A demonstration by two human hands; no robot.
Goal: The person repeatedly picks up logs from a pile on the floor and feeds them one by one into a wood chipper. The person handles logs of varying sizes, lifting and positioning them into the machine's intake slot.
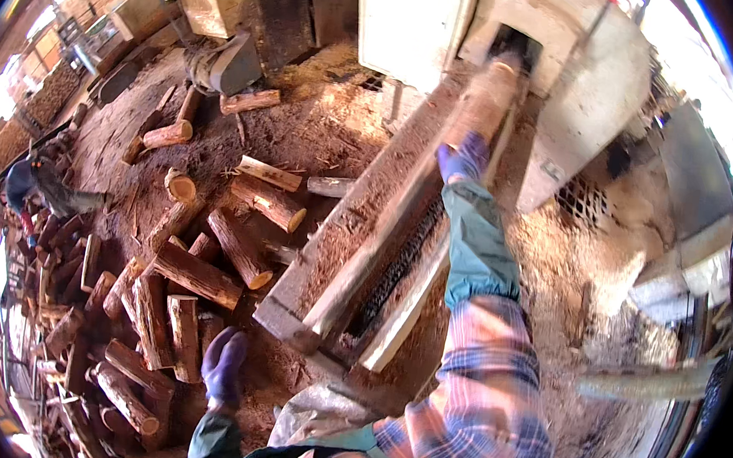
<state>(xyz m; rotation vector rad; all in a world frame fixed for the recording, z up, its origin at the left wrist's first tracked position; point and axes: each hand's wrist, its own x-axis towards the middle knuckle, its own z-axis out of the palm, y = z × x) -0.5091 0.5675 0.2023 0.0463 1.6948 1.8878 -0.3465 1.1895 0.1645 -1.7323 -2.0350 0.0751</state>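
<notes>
My right hand [467, 157], in a purple glove, reaches far forward with its fingers stretched out against the near end of a log [485, 101]. That log lies lengthwise in a feed trough [384, 222], its far end at the dark opening [515, 47] of a machine. A chain runs along the trough's bottom. Low on the left, my left hand [225, 366], gloved the same way, hangs with fingers extended and nothing in it. Close beside it stands a short log [184, 337] among a heap of cut logs.
A large log pile [115, 356] spreads over the left, with a bent-over person [43, 186] at its far side. Several logs [268, 202] lie beside the trough. A white cabinet [413, 26] stands behind. Sawdust covers the ground on the right, near a metal grate [582, 201].
</notes>
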